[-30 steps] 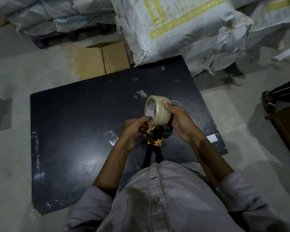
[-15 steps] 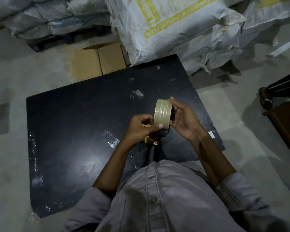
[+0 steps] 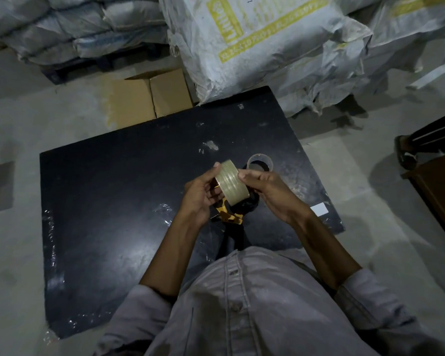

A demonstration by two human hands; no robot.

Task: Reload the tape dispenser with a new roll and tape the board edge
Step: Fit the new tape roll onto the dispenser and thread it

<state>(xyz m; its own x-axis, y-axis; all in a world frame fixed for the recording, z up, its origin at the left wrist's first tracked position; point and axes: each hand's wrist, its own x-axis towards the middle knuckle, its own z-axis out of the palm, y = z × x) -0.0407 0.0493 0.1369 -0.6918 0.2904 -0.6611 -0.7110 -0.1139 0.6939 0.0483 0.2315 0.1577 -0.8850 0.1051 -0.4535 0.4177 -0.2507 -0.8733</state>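
Note:
A clear tape roll point(image 3: 232, 185) is held edge-on between both hands above the black board point(image 3: 108, 201). My left hand point(image 3: 199, 199) grips its left side with thumb and fingers. My right hand point(image 3: 270, 194) pinches its right edge. Just under the roll sits the yellow and black tape dispenser point(image 3: 233, 214), its handle running down toward my shirt; my left hand seems to steady it too. An empty tape core point(image 3: 259, 163) lies on the board just beyond my right hand.
White sacks point(image 3: 254, 42) are stacked past the board's far edge, with a flattened cardboard box point(image 3: 149, 96) to their left. A dark wooden piece point(image 3: 439, 191) and another person's foot point(image 3: 406, 152) are at the right. Crumpled tape scraps point(image 3: 162, 210) cling to the board.
The roll has turned from showing its open face to edge-on, and tilted left. Both hands stayed on it. The empty core has come into view beyond my right hand.

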